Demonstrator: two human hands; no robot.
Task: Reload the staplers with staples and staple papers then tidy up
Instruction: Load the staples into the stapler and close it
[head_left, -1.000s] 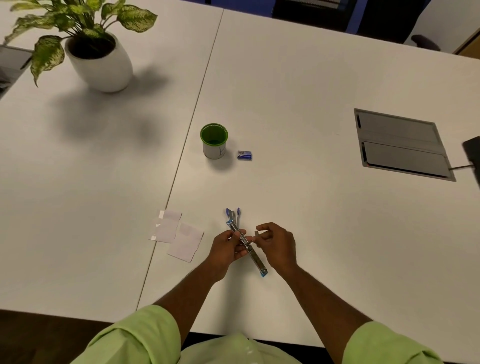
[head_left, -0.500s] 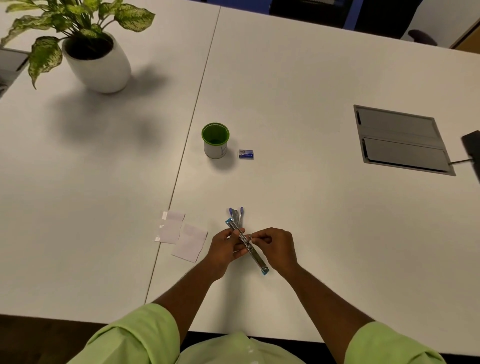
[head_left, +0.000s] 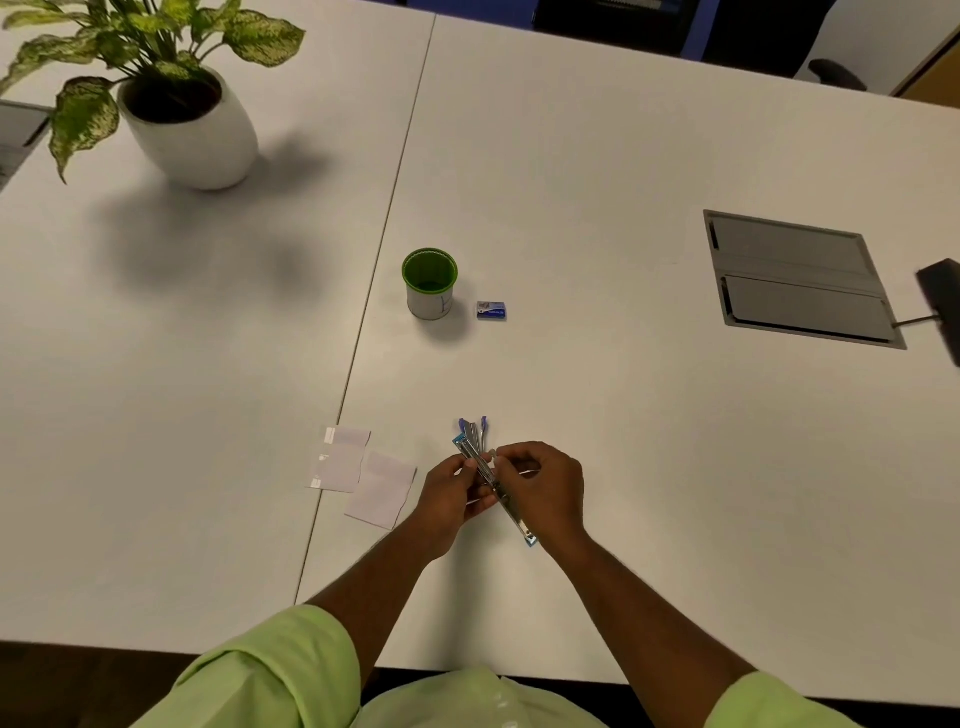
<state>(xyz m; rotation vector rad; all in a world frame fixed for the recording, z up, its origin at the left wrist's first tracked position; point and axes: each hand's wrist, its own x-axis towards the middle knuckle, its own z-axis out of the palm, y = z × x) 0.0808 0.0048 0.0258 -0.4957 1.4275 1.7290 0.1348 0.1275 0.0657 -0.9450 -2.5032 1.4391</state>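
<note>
A variegated plant in a white ceramic pot (head_left: 200, 137) stood at the far left corner of the white table (head_left: 623, 156), with broad bare tabletop between it and the near edge. Two small white paper slips (head_left: 363, 475) lay by the table seam (head_left: 374, 291). The left hand (head_left: 449, 491) gripped the opened metal stapler with light-blue ends (head_left: 511, 512), held diagonally just above the table. A second, purple-tipped stapler (head_left: 474, 430) lay just beyond it. The right hand (head_left: 545, 486) was curled over the stapler's upper part, fingertips pinched; whatever they held was too small to tell. Farther back stood a green-rimmed white cup (head_left: 430, 285) and a small blue staple box (head_left: 491, 310); a grey cable hatch (head_left: 800, 280) lay well to the right. A second earlier, the right fingers had been apart from the stapler.
</note>
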